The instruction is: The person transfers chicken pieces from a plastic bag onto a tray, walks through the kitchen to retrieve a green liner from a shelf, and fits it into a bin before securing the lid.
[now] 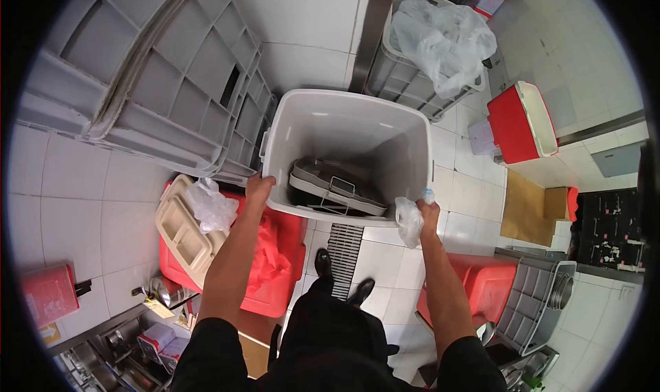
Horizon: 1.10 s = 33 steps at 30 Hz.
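A large light-grey plastic bin (347, 107) is in front of me, its open top tilted toward me. Inside lie grey metal containers (337, 186) with wire handles, toward the near wall. My left hand (258, 188) is closed on the bin's near left corner, below a side handle. At the near right corner my right hand (430, 215) is closed, with a crumpled clear plastic bag (410, 223) hanging beside it against the rim. Part of that hand's grip is hidden behind the bag.
Stacked grey crates (185, 83) rise at the left. Red lidded bins (275, 292) flank my legs, one with a beige tray (182, 220) on it. A floor drain grate (345, 248) runs by my shoes. Another crate (412, 79) carrying a plastic bag (443, 38) stands beyond.
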{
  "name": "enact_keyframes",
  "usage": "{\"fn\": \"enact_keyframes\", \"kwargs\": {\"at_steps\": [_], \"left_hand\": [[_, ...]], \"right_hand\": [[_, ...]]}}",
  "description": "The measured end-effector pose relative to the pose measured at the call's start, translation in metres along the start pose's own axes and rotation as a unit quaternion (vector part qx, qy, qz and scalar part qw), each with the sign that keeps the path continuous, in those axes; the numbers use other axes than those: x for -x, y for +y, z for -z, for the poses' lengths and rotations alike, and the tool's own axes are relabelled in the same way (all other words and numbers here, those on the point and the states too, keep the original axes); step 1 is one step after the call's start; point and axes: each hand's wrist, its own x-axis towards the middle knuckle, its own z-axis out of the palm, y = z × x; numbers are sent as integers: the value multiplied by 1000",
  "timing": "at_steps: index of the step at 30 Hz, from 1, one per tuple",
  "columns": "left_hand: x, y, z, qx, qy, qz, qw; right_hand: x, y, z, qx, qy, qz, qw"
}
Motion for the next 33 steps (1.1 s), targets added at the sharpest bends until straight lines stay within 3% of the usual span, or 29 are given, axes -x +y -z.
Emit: {"fn": "enact_keyframes", "kwargs": {"at_steps": [5,6,8,10,11,12,13,16,19,22,24,26,27,28,30,32,33], "left_hand": [[28,-11,-25,12,34,-1,999],[41,-13,-29,19,5,6,1000],[35,-68,-50,-22,53,-12,998],[84,-71,-65,-7,75,2,997],[152,-6,-68,-1,81,73,994],[142,-67,-74,33,43,38,998],[162,-85,-78,45,42,55,997],[230,-109,-95,5,28,87,996],[281,-126,-108,-37,113,75,990],[312,-150,-114,11,71,144,987],[323,-200,-115,21,44,145,988],[355,-193,-115,31,29,184,982],[371,-201,-115,59,-10,220,974],[385,-214,-117,87,-49,254,962],[409,-236,-126,130,-126,321,930],[431,-221,-121,238,-245,318,884],[438,-225,-119,240,-255,321,880]], "right_hand": [[19,-20,35,45,17,16,999],[17,-11,47,49,6,19,999],[-6,20,75,71,18,31,997],[-13,24,98,87,-10,34,996],[-15,27,108,99,-22,32,994],[-18,26,115,105,-41,38,993],[-18,27,125,122,-57,41,990],[-24,54,161,156,-74,51,984],[-36,62,163,174,-89,51,979],[-43,50,174,271,-123,37,954],[-36,35,172,422,-100,285,855],[-4,4,171,412,-29,282,866],[5,6,176,405,27,350,844],[27,6,177,409,33,352,841],[82,9,176,207,72,245,944],[143,49,180,270,124,215,930],[167,87,187,286,111,193,932]]}}
